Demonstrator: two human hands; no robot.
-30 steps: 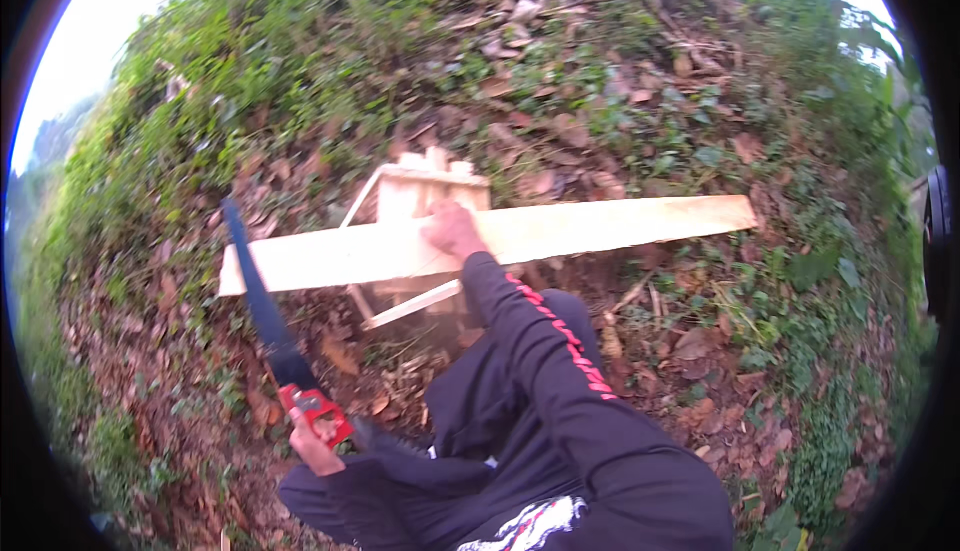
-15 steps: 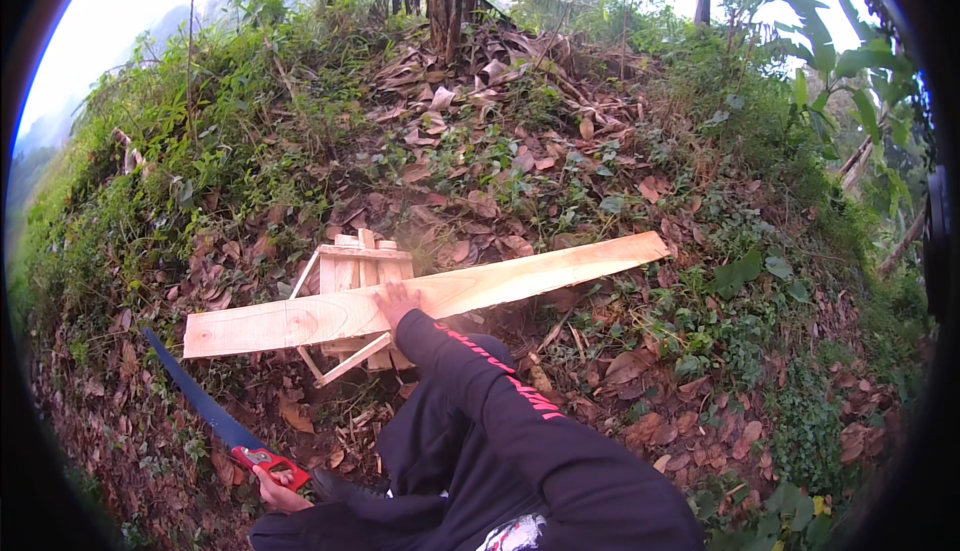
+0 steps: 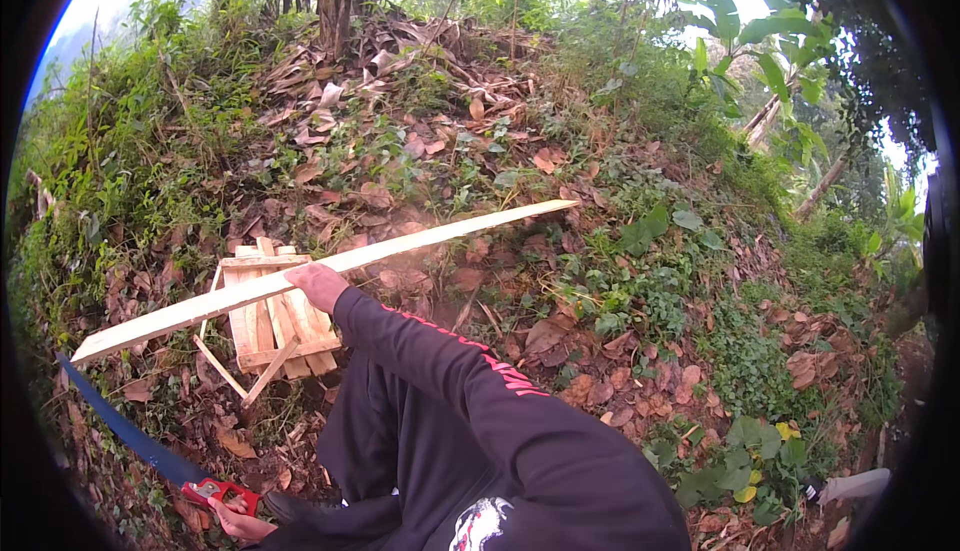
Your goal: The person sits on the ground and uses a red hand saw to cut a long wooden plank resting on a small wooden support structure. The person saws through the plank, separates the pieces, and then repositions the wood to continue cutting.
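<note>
My right hand (image 3: 318,286) is closed over the upper edge of a long pale wooden plank (image 3: 430,239), which is turned on its narrow side and slants up to the right. Beneath it stands a small rough wooden bench (image 3: 262,324) made of slats, with thin slanting legs; the plank hides part of its top. At the lower left my left hand (image 3: 243,523) grips a handsaw (image 3: 140,439) by its red handle. The saw's dark blue blade points away to the upper left, its tip near the plank's left end.
Dry brown leaves and low green plants cover the sloping ground. Tree trunks (image 3: 333,6) and broad-leaved plants (image 3: 770,26) stand uphill. My bent leg (image 3: 365,421) is close beside the bench. A pale grey, blade-like thing (image 3: 855,486) lies at the lower right.
The plank has tipped from flat on the bench onto its edge, and my right hand has gone from resting on it to gripping it. The view has swung right.
</note>
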